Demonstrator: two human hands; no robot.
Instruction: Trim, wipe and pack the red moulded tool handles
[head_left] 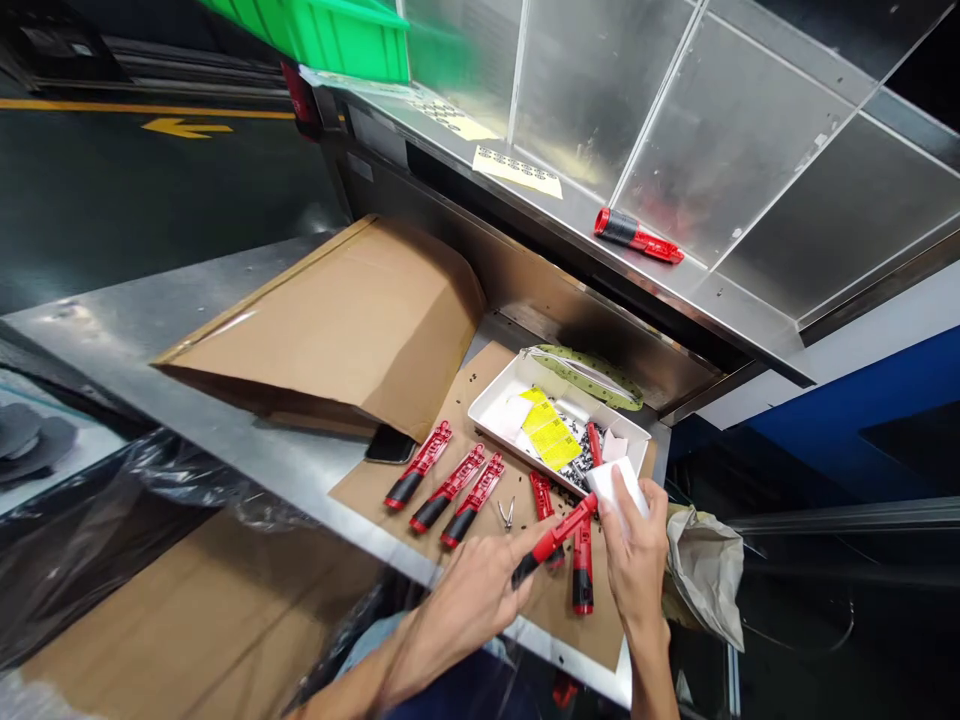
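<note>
My left hand (484, 580) is closed around a red and black tool housing (559, 533), tilted up to the right. Its red tip meets a small white block or pad (619, 490), which my right hand (637, 545) grips between thumb and fingers; what the white piece is, I cannot tell. Under my hands, two more red and black housings (583, 575) lie on the cardboard sheet. Left of them are several similar housings (448, 487) in a slanted row, with small metal tweezers (508, 514) beside them.
Behind my hands stands a white tray (487, 430) holding yellow labels (551, 430) and small black parts. A large cardboard box (337, 320) takes up the table's left. Another housing (637, 236) and label sheets (517, 172) lie on the metal ledge. A green bin (352, 45) is far left.
</note>
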